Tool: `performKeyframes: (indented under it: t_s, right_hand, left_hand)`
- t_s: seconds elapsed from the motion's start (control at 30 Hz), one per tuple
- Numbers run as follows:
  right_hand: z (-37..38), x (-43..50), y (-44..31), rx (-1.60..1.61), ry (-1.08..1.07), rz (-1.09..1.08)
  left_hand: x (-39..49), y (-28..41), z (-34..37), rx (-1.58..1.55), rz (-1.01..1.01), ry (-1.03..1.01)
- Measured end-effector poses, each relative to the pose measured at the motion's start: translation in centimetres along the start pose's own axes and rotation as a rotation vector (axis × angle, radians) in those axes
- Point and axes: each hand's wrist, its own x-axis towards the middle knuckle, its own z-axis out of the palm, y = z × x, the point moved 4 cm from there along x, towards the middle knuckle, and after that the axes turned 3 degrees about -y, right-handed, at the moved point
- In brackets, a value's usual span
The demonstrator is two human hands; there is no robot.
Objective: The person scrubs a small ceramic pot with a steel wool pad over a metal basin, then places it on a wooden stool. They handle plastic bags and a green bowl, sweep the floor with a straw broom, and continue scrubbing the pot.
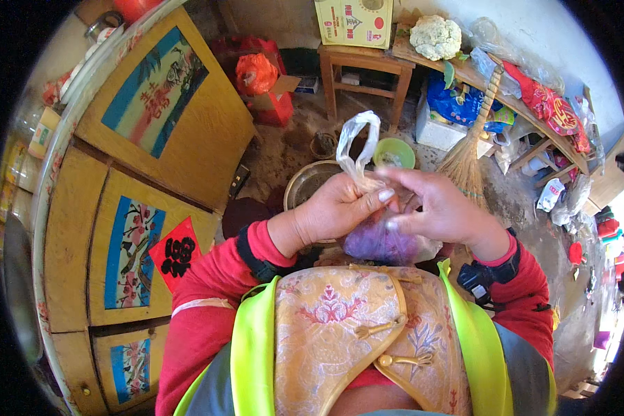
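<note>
A thin clear plastic bag (385, 242) with something purple inside hangs in front of my chest. My left hand (338, 205) pinches the gathered neck of the bag between thumb and fingers, and the white looped handles stand up above it. My right hand (431, 208) is at the right side of the neck, thumb and fingers curved around the plastic; it is slightly blurred, so whether it grips the bag cannot be told. What the purple contents are is unclear through the plastic.
Below the hands stand a metal basin (299, 187) and a green bowl (395, 152). A straw broom (470, 151) leans on a wooden bench (530, 117) bearing a cauliflower (436, 37). A painted wooden cabinet (208, 119) stands at left, a wooden stool (366, 54) ahead.
</note>
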Motion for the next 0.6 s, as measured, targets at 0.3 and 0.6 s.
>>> performKeyframes:
  t_s: [0.3,0.6]
  right_hand:
    - [0.5,-1.4,2.4,0.403,0.119,0.111]
    - [0.4,-1.4,0.7,-0.437,-0.234,-0.395]
  left_hand:
    - [0.2,0.0,-0.8,0.056,-0.037,0.065]
    - [0.1,-2.5,-1.5,-0.333,-0.229,0.105]
